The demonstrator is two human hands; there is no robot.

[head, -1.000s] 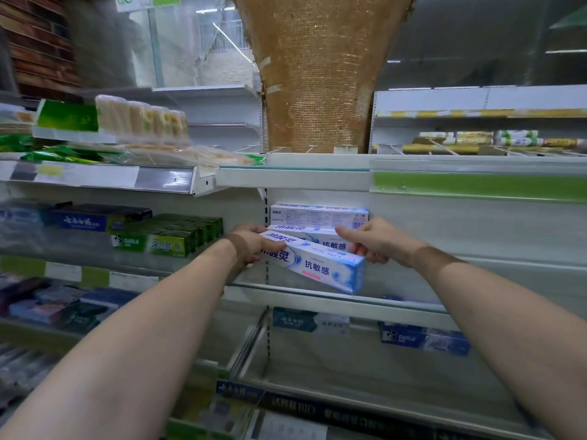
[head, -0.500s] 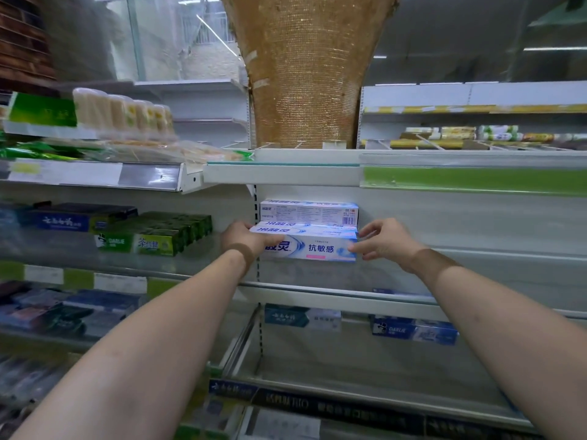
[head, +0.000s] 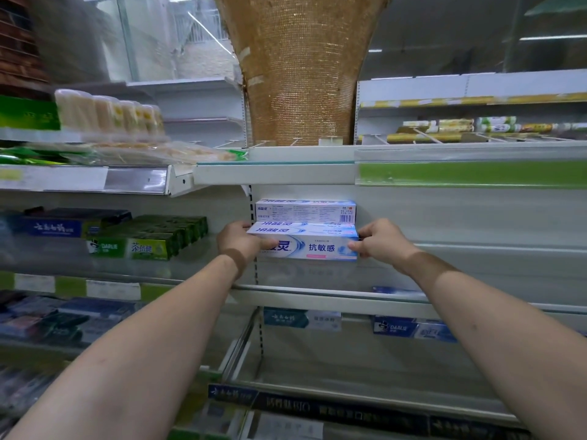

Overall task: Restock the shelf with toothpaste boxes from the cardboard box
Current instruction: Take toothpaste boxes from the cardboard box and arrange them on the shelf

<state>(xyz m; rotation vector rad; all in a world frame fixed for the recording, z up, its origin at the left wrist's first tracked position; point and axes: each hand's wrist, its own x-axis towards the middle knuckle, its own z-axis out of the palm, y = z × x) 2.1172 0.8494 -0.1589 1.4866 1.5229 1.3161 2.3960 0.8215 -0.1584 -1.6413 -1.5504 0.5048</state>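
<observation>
Shop shelving fills the view, with a woven golden column (head: 301,74) rising at top centre. At the centre of the frame a white and blue toothpaste box (head: 320,247) lies level over the white shelf (head: 317,296), just in front of more stacked boxes (head: 305,211). The left hand (head: 239,246) has its fingers clamped round the box's left end; the right hand (head: 381,242) pinches its right end. Green boxes (head: 149,247) stand on the shelf at centre left.
</observation>
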